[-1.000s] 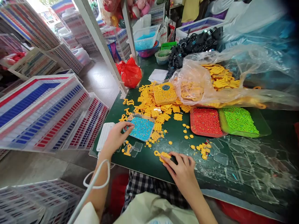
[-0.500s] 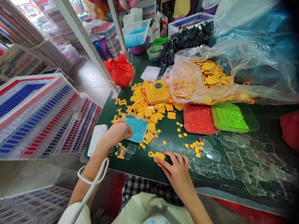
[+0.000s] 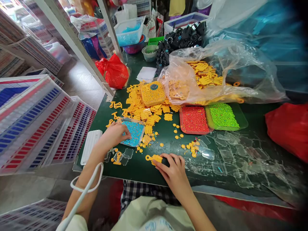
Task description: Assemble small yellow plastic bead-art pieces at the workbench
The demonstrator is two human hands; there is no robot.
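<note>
My left hand (image 3: 113,134) rests at the near left edge of a tray of small blue beads (image 3: 135,132), fingers curled and pinched over the beads. My right hand (image 3: 172,169) lies on the green table (image 3: 166,141) near its front edge, fingertips pressing a flat yellow plastic piece (image 3: 155,158) with a ring at its left end. Loose yellow pieces (image 3: 144,110) are heaped behind the blue tray. Beyond them stand trays of yellow beads (image 3: 152,93), red beads (image 3: 193,119) and green beads (image 3: 222,115).
A clear bag of yellow parts (image 3: 204,77) lies at the back, black parts (image 3: 178,38) behind it. Clear plastic covers (image 3: 231,157) litter the table's right. A red bag (image 3: 288,128) sits far right. Stacked crates (image 3: 36,122) crowd the left; a white post (image 3: 77,54) rises there.
The view has swung right, so everything sits further left and a red bag has come in. My left hand has slid a little onto the blue tray. My right hand stays on the yellow piece.
</note>
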